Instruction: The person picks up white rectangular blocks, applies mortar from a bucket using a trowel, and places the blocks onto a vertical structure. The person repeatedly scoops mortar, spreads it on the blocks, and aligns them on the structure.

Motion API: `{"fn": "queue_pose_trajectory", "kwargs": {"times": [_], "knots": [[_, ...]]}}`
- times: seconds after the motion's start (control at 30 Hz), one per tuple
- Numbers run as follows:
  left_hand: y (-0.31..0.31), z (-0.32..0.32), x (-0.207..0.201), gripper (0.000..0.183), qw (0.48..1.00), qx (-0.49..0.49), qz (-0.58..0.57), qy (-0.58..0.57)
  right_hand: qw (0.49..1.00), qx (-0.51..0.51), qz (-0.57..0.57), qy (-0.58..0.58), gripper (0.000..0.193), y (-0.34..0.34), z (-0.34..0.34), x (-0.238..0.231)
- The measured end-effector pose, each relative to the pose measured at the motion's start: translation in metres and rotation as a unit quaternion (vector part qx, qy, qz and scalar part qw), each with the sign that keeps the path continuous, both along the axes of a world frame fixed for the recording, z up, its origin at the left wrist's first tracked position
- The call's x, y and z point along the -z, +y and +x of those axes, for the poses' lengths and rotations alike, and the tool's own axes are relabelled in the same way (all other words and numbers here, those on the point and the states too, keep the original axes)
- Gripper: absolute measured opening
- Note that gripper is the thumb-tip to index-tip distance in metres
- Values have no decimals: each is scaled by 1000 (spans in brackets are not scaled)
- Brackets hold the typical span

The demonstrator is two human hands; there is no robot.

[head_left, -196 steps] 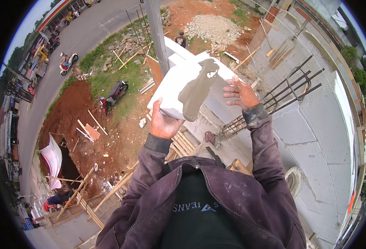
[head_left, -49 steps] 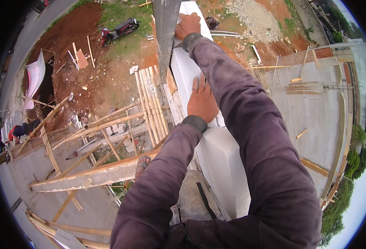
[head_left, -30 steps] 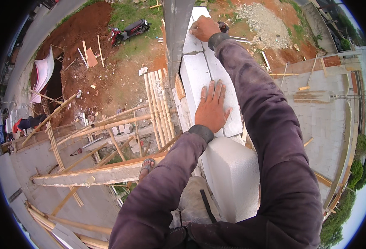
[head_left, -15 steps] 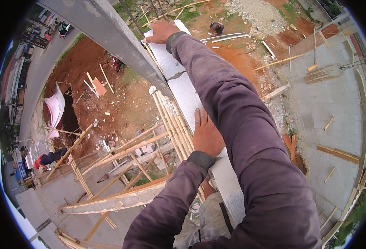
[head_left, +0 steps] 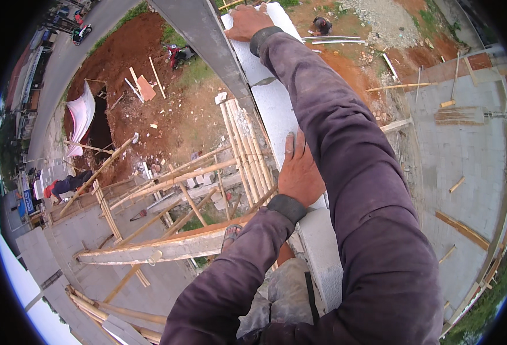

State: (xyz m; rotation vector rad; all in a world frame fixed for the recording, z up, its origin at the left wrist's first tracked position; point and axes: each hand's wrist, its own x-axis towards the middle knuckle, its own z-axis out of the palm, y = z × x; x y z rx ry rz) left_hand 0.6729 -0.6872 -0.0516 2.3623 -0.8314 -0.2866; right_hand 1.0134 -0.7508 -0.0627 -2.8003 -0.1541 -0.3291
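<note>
A row of pale, light concrete blocks runs away from me along a narrow wall top. My right hand [head_left: 249, 23] reaches far forward over the farthest block [head_left: 252, 62], its fingers bent round the block's left edge. Nearer to me, my left hand [head_left: 301, 178] lies palm down on the middle block [head_left: 276, 118], fingers stretched forward along it. Another pale block [head_left: 324, 256] continues the row below my left wrist, partly covered by my right sleeve. A dark joint shows between the farthest and middle blocks.
A grey concrete column [head_left: 210, 43] rises close to the row's left side. Bamboo poles [head_left: 245, 152] and a concrete beam [head_left: 178, 246] stand at lower left. Far below are red soil [head_left: 118, 63], a grey slab [head_left: 460, 155] and a crouching person [head_left: 322, 25].
The whole view has shifted, so the blocks and both hands sit farther up and to the right. A sandaled foot has come into sight by my left forearm. Both hands keep their places on the blocks.
</note>
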Motion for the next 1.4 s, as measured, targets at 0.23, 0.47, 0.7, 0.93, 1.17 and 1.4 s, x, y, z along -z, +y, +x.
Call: {"fn": "queue_pose_trajectory", "kwargs": {"times": [0.23, 0.47, 0.7, 0.93, 1.17, 1.4], "knots": [[8, -1, -12, 57, 988, -29, -80, 129, 999, 9, 26, 28, 53, 5, 1, 6], [2, -3, -6, 49, 1000, -10, -21, -1, 989, 18, 122, 80, 64, 2, 7, 14], [0, -3, 1, 40, 997, -14, -36, -60, 997, -25, 69, -31, 45, 1, 51, 60], [0, -2, -2, 46, 998, -15, -22, -64, 998, -44, 51, 2, 36, -1, 46, 45], [0, 0, -12, 64, 995, -5, 67, -70, 996, -71, 43, -42, 35, -8, 35, 39], [-4, 1, -15, 78, 998, -38, 26, -47, 999, -3, -19, 49, 58, -82, 0, 36]]}}
